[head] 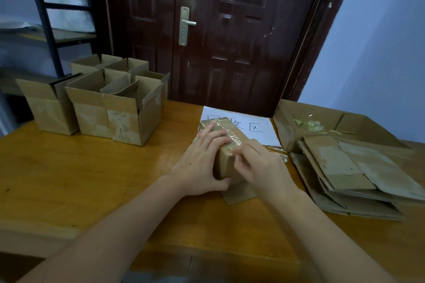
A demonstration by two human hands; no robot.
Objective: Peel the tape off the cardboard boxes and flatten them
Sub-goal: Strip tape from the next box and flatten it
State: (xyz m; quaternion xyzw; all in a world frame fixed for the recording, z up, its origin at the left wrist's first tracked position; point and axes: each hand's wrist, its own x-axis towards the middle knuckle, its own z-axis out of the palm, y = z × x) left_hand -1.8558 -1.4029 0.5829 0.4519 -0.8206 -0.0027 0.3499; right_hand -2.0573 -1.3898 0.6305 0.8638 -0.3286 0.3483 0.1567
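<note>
A small cardboard box point(224, 165) stands in the middle of the wooden table point(92, 179), closed side up, with a strip of clear tape point(231, 134) running along its top seam. My left hand point(200, 165) grips the box from the left, fingers over the top and thumb on the near face. At the near top corner, my right hand point(255, 163) pinches the end of the tape with its fingertips. One flap of the box lies flat on the table beneath my right hand.
Several open boxes point(110, 108) stand at the back left. Flattened boxes point(354, 174) are stacked at the right, in front of a large open box point(322, 122) that holds balled-up tape point(308, 124). A white sheet with writing point(250, 126) lies behind the box. A dark door stands beyond.
</note>
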